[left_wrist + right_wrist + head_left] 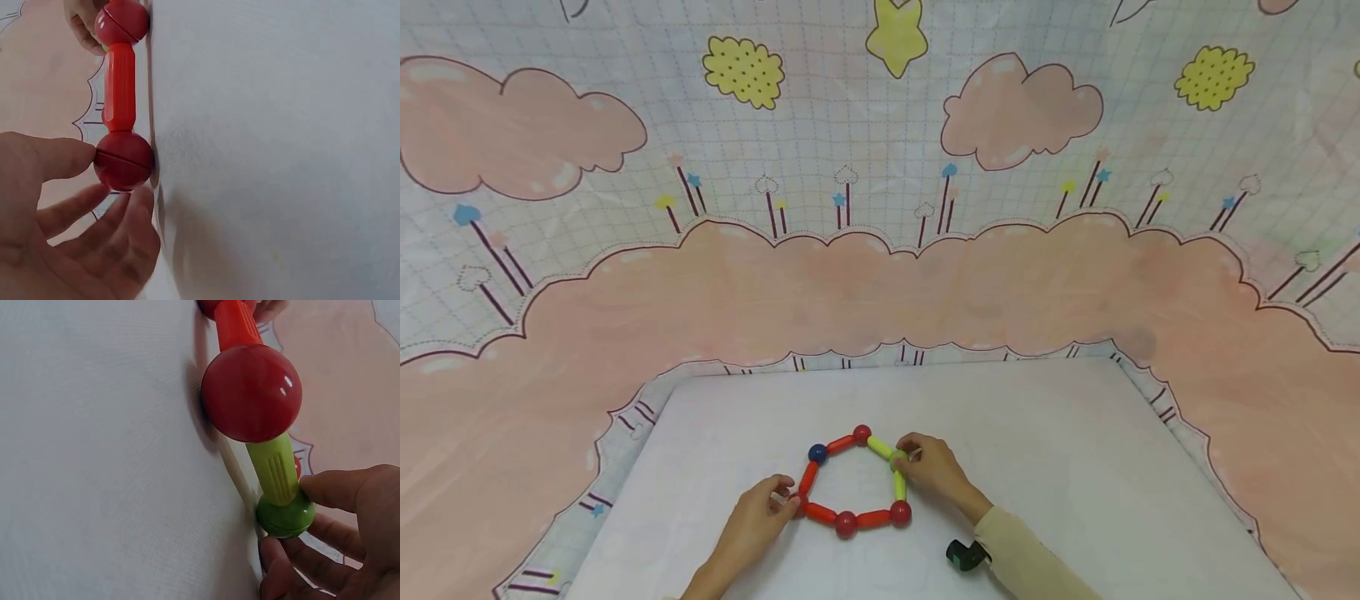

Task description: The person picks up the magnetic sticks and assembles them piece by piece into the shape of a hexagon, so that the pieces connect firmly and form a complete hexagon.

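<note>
A closed ring of toy balls and short rods lies on the white tabletop in the head view. Its red rods (873, 519) join red balls (846, 524) and one blue ball (817, 453); two yellow-green rods (900, 486) meet at a green ball (286, 517). My left hand (758, 517) holds the red ball (124, 161) at the ring's left corner, thumb on one side and fingers on the other. At the right corner, my right hand (937, 469) pinches the green ball between thumb and fingers, partly covering it in the head view.
The white tabletop (1037, 442) spreads around the ring. A small black object (966, 556) shows beside the right sleeve (1030, 554). Behind the table hangs a cloth (880, 292) printed with clouds and stars.
</note>
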`<state>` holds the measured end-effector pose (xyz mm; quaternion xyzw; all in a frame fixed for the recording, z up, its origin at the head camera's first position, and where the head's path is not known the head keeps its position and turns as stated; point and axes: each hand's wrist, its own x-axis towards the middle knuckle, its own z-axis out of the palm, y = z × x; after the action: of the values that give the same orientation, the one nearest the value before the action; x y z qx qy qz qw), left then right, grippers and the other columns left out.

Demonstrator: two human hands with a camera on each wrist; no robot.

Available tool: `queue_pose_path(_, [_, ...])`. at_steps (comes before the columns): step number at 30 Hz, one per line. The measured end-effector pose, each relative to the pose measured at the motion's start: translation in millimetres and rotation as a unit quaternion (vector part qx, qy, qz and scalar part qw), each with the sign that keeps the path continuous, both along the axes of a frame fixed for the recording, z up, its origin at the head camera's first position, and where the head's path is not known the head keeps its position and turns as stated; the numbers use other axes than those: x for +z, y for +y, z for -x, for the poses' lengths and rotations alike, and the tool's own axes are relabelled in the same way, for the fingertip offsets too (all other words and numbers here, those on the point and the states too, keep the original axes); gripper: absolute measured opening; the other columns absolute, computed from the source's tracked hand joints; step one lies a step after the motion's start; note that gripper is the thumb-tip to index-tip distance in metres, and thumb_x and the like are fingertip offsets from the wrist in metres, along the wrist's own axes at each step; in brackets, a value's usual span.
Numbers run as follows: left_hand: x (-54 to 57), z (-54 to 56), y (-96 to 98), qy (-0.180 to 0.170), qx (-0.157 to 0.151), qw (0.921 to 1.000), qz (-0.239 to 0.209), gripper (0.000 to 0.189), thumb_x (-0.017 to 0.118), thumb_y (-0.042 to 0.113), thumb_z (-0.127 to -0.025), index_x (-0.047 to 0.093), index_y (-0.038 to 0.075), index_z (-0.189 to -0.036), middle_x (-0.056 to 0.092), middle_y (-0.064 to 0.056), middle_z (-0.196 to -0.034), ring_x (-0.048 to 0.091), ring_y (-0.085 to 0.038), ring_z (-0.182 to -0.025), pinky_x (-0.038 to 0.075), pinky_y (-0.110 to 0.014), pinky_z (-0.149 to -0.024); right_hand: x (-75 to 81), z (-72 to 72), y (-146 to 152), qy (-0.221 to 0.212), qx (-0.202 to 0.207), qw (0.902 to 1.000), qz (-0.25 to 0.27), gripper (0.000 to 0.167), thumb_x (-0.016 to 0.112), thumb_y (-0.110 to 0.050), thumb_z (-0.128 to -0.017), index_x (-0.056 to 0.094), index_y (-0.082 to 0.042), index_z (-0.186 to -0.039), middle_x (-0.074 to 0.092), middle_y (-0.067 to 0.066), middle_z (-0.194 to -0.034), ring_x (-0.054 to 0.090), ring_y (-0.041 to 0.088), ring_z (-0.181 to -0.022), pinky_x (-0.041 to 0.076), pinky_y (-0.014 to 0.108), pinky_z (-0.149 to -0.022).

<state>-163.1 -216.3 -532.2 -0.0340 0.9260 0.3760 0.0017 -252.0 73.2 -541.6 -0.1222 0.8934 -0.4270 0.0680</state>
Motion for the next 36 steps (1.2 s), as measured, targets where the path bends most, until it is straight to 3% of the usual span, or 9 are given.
queue_pose_path(2, [-0.6, 0.9, -0.5, -0.021, -0.004, 0.9993, -0.029, 0.024, 0.069, 0.017, -0.09, 0.066, 0.008, -0.113, 0.066, -0.001, -0.094, 0.058, -0.01, -0.073, 0.047, -0.023, -0.06, 0.2, -0.7, 0.6, 0.001, 0.0, 1.0, 0.003, 0.022, 0.072, -0.023, -0.088, 0.067, -0.012, -0.106, 0.069, 0.004, -0.106, 0.057, 0.013, -0.083, 0.048, 0.024, -0.067])
queue_pose_path(5, [-1.2, 4.0, 1.6, -0.025, -0.011, 0.9982, -0.053, 0.022, 0.067, 0.013, -0.092, 0.066, 0.005, -0.112, 0.066, -0.004, -0.093, 0.059, -0.011, -0.068, 0.048, -0.023, -0.054, -0.2, -0.8, 3.1, -0.004, -0.007, 1.0, 0.003, 0.022, 0.072, -0.024, -0.088, 0.067, -0.012, -0.105, 0.068, 0.004, -0.106, 0.057, 0.013, -0.084, 0.049, 0.024, -0.069])
queue_pose_path(12, [-4.8, 21.7, 13.5, 0.035, -0.031, 0.9988, -0.014, 0.02, 0.066, 0.008, -0.092, 0.067, 0.003, -0.111, 0.068, -0.004, -0.092, 0.063, -0.008, -0.076, 0.05, -0.02, -0.064, -1.6, -1.0, 18.1, -0.008, -0.032, 0.9995, -0.005, 0.023, 0.076, -0.026, -0.085, 0.067, -0.012, -0.101, 0.068, 0.002, -0.098, 0.058, 0.014, -0.081, 0.049, 0.026, -0.07])
queue_pose_path(20, [-10.3, 50.6, 29.1, 0.05, -0.047, 0.9976, -0.007, 0.022, 0.065, 0.012, -0.093, 0.067, 0.004, -0.113, 0.067, -0.003, -0.093, 0.058, -0.009, -0.076, 0.049, -0.019, -0.064, -3.5, -4.2, 37.3, -0.009, -0.057, 0.9983, -0.005, 0.026, 0.079, -0.027, -0.082, 0.067, -0.011, -0.098, 0.067, 0.002, -0.092, 0.058, 0.014, -0.077, 0.049, 0.026, -0.066])
queue_pose_path(24, [-9.7, 63.8, 43.9, 0.042, -0.05, 0.9978, 0.008, 0.028, 0.068, 0.018, -0.091, 0.066, 0.003, -0.114, 0.063, -0.003, -0.089, 0.054, -0.012, -0.074, 0.045, -0.023, -0.063, -4.4, -3.8, 46.5, -0.011, -0.073, 0.9972, 0.007, 0.025, 0.079, -0.026, -0.082, 0.067, -0.01, -0.097, 0.067, 0.002, -0.091, 0.058, 0.014, -0.076, 0.049, 0.026, -0.064])
queue_pose_path(28, [-10.2, 72.7, 61.4, 0.02, -0.047, 0.998, 0.038, 0.047, 0.075, 0.029, -0.084, 0.062, 0.0, -0.119, 0.058, -0.006, -0.092, 0.05, -0.016, -0.078, 0.043, -0.027, -0.064, -7.3, -3.1, 53.0, -0.007, -0.079, 0.9967, 0.016, 0.025, 0.078, -0.024, -0.083, 0.066, -0.008, -0.097, 0.067, 0.003, -0.091, 0.057, 0.013, -0.072, 0.049, 0.025, -0.059])
queue_pose_path(36, [-10.0, 79.0, 78.6, -0.003, -0.044, 0.9978, 0.05, 0.058, 0.077, 0.031, -0.081, 0.059, 0.001, -0.127, 0.057, -0.007, -0.096, 0.05, -0.018, -0.08, 0.044, -0.028, -0.064, -8.9, -1.3, 60.7, -0.013, -0.091, 0.995, 0.04, 0.024, 0.078, -0.02, -0.083, 0.065, -0.006, -0.099, 0.066, 0.007, -0.092, 0.058, 0.013, -0.066, 0.051, 0.025, -0.056])
